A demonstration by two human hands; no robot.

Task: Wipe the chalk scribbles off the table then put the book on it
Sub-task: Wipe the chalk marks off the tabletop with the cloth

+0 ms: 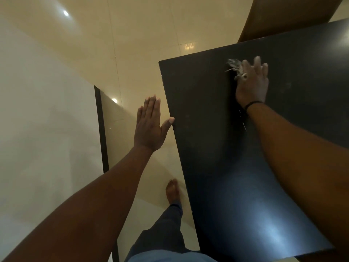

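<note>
Dark desk filling the right side, matte black, with a glare patch near the close corner. Right hand pressed flat on the far part of the top, fingers straight and together, pinning a frayed pale rag underneath, with only tufts poking out on the left of the hand. Not gripping it, just pushing down. Thin black band around that wrist. A few faint chalk marks visible just near the wrist, small white dashes, plus some dusty smudges farther right. Left hand off the desk's left edge, fingers straight and relaxed, holding nothing, thumb tip right at the edge; can't tell if actually touching. Glossy cream floor tiles below, with a bare foot and dark trouser leg beside the desk. Brown piece of furniture behind the far corner. No book anywhere in view.
</note>
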